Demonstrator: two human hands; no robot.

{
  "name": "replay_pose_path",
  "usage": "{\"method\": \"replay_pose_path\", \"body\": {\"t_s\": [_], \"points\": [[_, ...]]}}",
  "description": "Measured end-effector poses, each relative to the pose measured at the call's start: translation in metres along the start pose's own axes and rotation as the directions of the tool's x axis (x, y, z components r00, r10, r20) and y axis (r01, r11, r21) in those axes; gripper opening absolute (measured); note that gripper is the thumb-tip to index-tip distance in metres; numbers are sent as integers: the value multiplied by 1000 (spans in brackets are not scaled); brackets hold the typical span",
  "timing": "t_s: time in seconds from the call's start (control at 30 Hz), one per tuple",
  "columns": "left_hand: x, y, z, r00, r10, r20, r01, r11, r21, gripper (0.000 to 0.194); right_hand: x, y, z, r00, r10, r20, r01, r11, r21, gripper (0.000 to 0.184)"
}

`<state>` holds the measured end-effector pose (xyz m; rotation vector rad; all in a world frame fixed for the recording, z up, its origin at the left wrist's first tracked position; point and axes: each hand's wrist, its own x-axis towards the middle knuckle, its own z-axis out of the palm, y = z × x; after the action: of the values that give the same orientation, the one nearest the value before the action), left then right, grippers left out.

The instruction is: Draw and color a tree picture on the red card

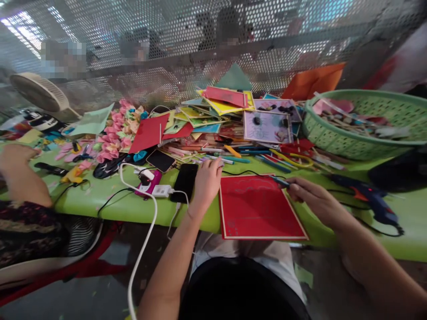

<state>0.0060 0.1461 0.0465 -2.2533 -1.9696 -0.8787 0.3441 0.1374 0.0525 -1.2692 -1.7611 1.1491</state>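
A red card [258, 209] with a pale border lies on the green table [147, 209] in front of me, its near edge hanging over the table's front. My right hand [312, 198] pinches a blue pen [280, 181] at the card's upper right corner. My left hand [207, 178] rests just left of the card, its fingers curled down onto several pens and markers [230, 158]. A black phone [184, 181] lies beside that hand.
Stacked coloured cards [227, 104] and pink paper flowers [115, 133] cover the table's far side. A green basket [363, 129] stands at right, a glue gun [370, 198] below it. White cable [143, 240] and charger [162, 191] trail left. Another person's arm [20, 178] rests at far left, near a fan [40, 93].
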Motion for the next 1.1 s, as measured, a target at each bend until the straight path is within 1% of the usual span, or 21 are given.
{"method": "replay_pose_path", "body": {"t_s": [0.03,0.07,0.1,0.13,0.2,0.27,0.33,0.43,0.57,0.7,0.77,0.83,0.9,1.0,1.1], "points": [[3,2,3,1000,-8,9,8,998,56,43,1,2,2,1000,-4,-2,4,1000,16,67],[3,4,5,1000,-12,15,11,996,94,50,1,4,4,1000,-11,-3,11,1000,30,66],[2,5,5,1000,-12,29,9,993,115,52,2,7,5,1000,-17,-6,17,999,43,64],[-1,6,5,999,-14,49,7,992,125,48,2,10,6,1000,-21,-7,22,998,55,62],[-8,7,2,994,-26,110,12,992,128,30,2,14,8,1000,-20,-5,20,997,71,58],[-13,8,0,986,-36,164,13,990,140,18,1,16,10,1000,-21,-12,21,998,56,57],[-14,9,0,983,-24,180,-6,986,164,17,-1,15,12,999,-33,-25,33,999,20,58],[-8,11,1,986,14,168,-47,980,193,16,-2,13,13,998,-58,-37,58,998,2,61],[1,13,0,978,11,206,-50,982,182,11,-1,14,12,997,-65,-49,67,997,28,60],[7,16,-1,965,36,260,-86,979,186,6,1,19,15,992,-36,-118,45,996,73,59],[9,16,-2,959,35,281,-88,980,177,10,2,21,16,989,-28,-146,40,996,84,59],[11,16,-4,962,22,272,-50,994,95,10,3,22,17,983,-19,-181,36,995,95,59],[11,15,-8,967,-23,252,43,996,-72,13,4,23,17,974,-12,-225,37,993,108,59],[9,14,-13,964,-84,251,157,945,-288,15,5,22,16,951,-10,-308,50,991,122,63],[5,15,-13,969,-106,224,195,883,-428,14,6,21,16,936,-17,-352,66,989,130,69]]}}
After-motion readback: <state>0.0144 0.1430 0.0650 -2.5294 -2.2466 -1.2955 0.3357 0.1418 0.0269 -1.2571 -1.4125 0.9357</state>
